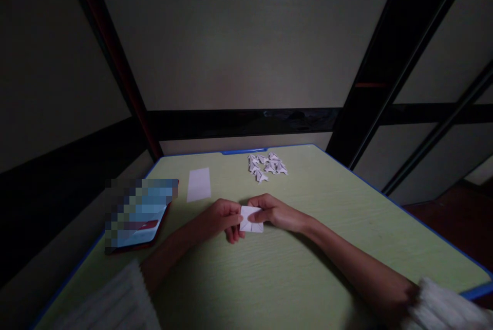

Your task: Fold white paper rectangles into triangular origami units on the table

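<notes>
1 folded paper (250,226), wht., approx. sq., no clear long axis, held over bench (308,263) betw. L hand (226,214), pinching L edge, & R hand (272,212), clamped upper R, reaching farther across face.

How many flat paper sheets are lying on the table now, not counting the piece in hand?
1: the white sheet, beyond the left hand and left of the folded paper figures. More could be hidden directly beneath it.
</notes>
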A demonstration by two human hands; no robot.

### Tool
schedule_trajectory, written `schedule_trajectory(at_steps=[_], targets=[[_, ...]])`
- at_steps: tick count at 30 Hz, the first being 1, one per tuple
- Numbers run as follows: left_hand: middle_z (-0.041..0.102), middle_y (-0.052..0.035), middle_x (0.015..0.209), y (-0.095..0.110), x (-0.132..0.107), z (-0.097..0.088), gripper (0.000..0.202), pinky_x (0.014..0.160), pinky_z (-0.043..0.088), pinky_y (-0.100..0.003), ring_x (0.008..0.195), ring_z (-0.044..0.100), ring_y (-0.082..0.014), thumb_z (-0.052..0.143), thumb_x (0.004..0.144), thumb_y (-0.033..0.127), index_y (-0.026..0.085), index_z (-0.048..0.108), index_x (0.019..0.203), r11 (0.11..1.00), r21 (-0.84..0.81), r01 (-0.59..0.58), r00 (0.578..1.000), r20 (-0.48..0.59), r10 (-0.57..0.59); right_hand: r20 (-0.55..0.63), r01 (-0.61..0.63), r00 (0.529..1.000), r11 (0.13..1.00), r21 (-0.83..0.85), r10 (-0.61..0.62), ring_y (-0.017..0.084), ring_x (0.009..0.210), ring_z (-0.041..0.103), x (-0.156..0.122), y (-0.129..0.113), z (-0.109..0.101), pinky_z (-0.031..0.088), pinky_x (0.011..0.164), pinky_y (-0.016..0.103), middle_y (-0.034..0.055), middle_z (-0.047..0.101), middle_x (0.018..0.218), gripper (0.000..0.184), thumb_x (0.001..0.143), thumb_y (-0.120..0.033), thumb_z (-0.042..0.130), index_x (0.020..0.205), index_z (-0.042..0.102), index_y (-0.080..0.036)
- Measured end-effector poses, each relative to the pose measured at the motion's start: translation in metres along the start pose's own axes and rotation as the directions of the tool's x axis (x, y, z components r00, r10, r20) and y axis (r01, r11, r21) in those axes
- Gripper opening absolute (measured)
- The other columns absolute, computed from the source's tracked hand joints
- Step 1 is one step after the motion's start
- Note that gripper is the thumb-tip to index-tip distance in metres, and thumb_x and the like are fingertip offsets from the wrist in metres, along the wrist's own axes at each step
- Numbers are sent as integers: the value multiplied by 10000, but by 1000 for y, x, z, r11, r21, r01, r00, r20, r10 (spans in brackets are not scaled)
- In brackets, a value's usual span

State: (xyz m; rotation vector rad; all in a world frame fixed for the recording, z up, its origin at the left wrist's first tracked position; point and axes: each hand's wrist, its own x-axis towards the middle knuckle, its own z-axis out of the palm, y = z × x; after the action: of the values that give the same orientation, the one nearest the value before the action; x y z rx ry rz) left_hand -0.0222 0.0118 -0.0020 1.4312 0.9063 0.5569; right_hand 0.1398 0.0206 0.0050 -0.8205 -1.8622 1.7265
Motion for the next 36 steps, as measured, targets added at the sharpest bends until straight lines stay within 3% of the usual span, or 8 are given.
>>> schedule_trajectory(at_steps=[8,16,21,28,36], targets=[[580,-5,476,-2,1,-3,256,366,424,-177,379,510,-69,496,646,345,108,521,552,998,-57,-5,1000,30,7,-18,1,1000,999,46,-1,64,474,371,0,-2,-1,252,467,205,-28,449,525,78,563,-169,509,576,461,-109],[525,31,394,-8,2,3,253,302,348,-141,294,446,-44,480,678,334,119,486,545,992,109,-56,993,-95,67,-25,55,998,997,-55,-56,61,470,357,0,2,1,258,452,194,-48,416,505,78,613,-168,511,580,463,-118],[508,37,377,-9,1,4,254,292,330,-141,282,429,-40,480,673,334,124,475,529,988,108,-107,987,-108,118,-17,58,998,998,-5,-58,58,465,362,-1,1,1,259,461,201,-49,426,499,86,614,-166,524,565,473,-116],[516,35,407,-3,6,0,207,314,359,-161,318,451,-53,516,615,316,117,492,564,993,-13,-116,940,-324,105,-207,138,973,977,164,-103,63,479,432,4,6,1,310,483,199,-36,499,525,194,545,-210,631,624,479,-119],[521,35,411,-5,6,2,149,350,348,-162,349,437,-47,548,597,245,109,526,544,987,86,-137,927,-340,159,-181,119,979,987,104,-99,47,449,421,4,6,4,312,459,187,-34,500,503,228,566,-279,640,563,496,-104]])
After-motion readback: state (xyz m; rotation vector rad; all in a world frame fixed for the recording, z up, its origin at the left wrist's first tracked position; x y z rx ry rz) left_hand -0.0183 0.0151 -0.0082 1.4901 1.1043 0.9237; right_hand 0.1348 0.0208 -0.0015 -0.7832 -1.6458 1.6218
